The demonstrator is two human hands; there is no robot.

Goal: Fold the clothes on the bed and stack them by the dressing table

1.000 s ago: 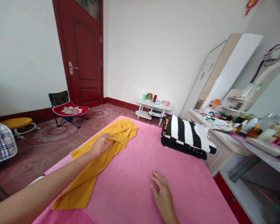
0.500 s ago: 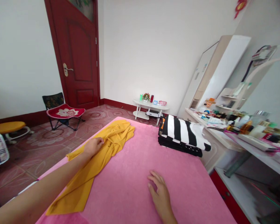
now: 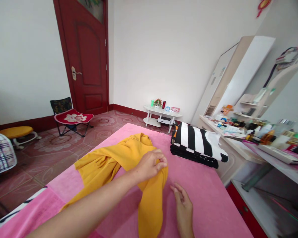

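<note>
Head view, left to right. At the far left edge, a plaid checked cloth hangs partly out of frame; behind it a low round yellow stool stands on the patterned red floor tiles, and further right a small folding chair with a red floral seat sits in front of the dark red wooden door. The near field is filled by a pink towelling bed cover. On it lies the mustard-yellow knit garment — bunched toward the far side, with one long part running toward the near edge at centre. The left hand, its forearm reaching in from the near left, has fingers and thumb closed in a pinch on a fold of the garment, lifting that fold above the cover. Just right of the hanging part, the right hand rests on the pink cover, fingers loosely extended and slightly parted, holding nothing, close beside the yellow fabric but apart from it. Far centre, a low white oval side table carries small items against the white wall. Right of the garment, a folded black-and-white striped cloth stack lies at the cover's far right — well apart from both hands. At far right, a white dressing table is crowded with bottles.
</note>
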